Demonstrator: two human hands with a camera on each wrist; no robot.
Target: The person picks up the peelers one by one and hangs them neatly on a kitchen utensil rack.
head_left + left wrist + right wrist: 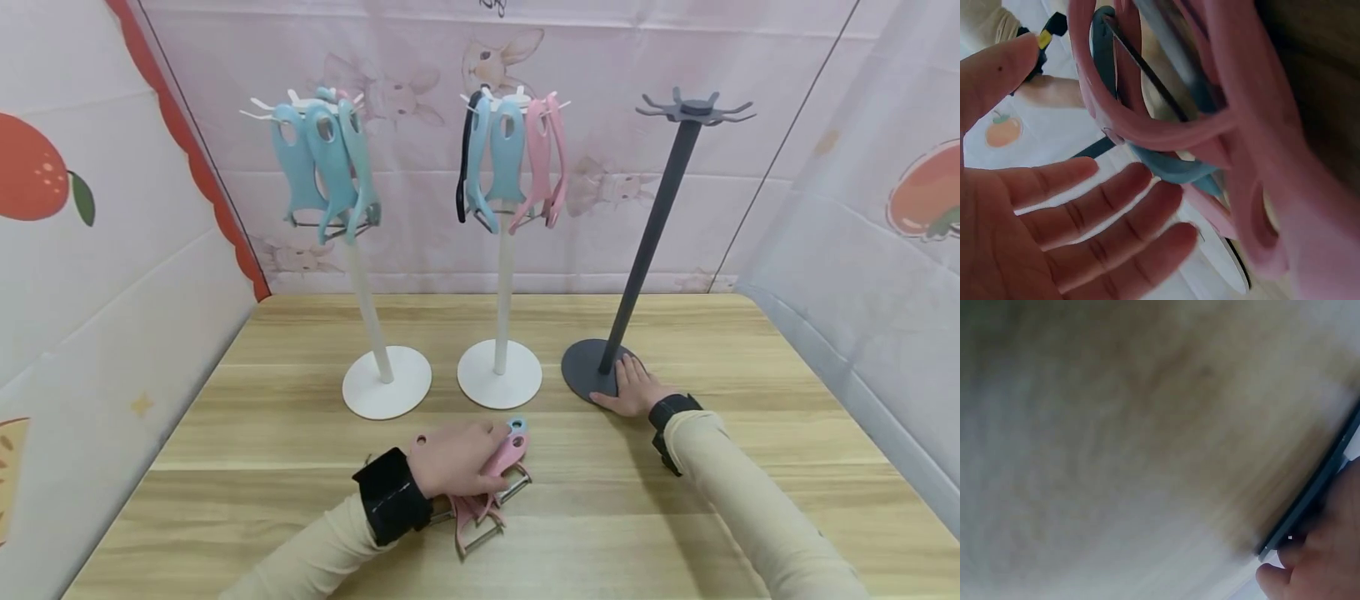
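Observation:
My left hand [457,457] lies over a small pile of peelers [480,510] on the wooden table [262,433]. Its fingers touch a pink peeler [513,450] and a blue peeler [516,426]. The left wrist view shows the left hand [1066,225] with the palm spread and fingers straight, the pink peeler [1241,125] and blue peeler [1166,165] just beyond them. My right hand [633,387] rests flat on the round base [581,367] of a dark grey stand [652,225] whose top hooks are bare. In the right wrist view the fingertips [1322,562] lie by the base's edge [1313,494].
Two white stands [367,300] [504,292] stand behind the pile. The left one carries blue peelers [322,162]; the middle one carries blue, pink and black peelers [513,158]. Patterned cloth walls close in the table at the back and both sides.

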